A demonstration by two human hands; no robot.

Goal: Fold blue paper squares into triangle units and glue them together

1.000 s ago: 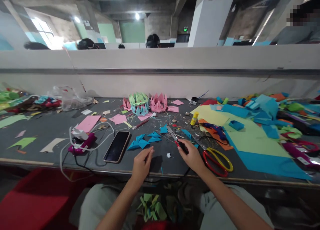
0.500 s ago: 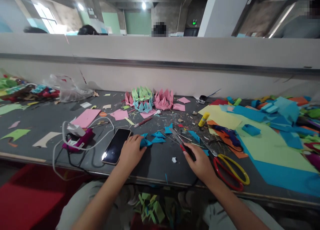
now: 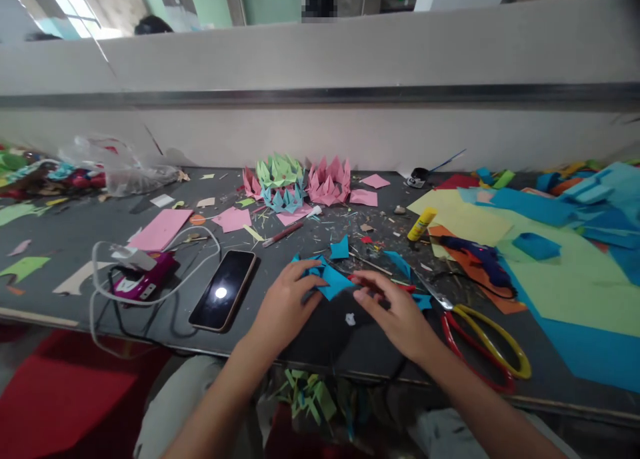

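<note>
My left hand (image 3: 287, 302) pinches a piece of blue paper (image 3: 336, 284) above the dark tabletop, and its fingers partly cover more blue paper. From the other side, the curled fingers of my right hand (image 3: 395, 309) meet the right corner of that piece. Red handle parts (image 3: 407, 288) of a tool show beside my right hand, mostly hidden by it. Just beyond the hands lies a small blue paper cut-out (image 3: 340, 248); another blue scrap (image 3: 399, 262) is to its right. A crumpled white bit (image 3: 350, 319) rests between my wrists.
Large scissors (image 3: 480, 342) with red and yellow handles lie right of my right hand. A phone (image 3: 223, 291) and a purple power strip (image 3: 145, 278) are at left. Folded paper crowns (image 3: 329, 182), a glue stick (image 3: 421, 224), a glue gun (image 3: 475, 262) and coloured sheets lie farther back.
My right hand has let go of the red-handled tool and moved to the blue paper. My left hand has shifted right and lifted a blue piece. The camera view has tilted down.
</note>
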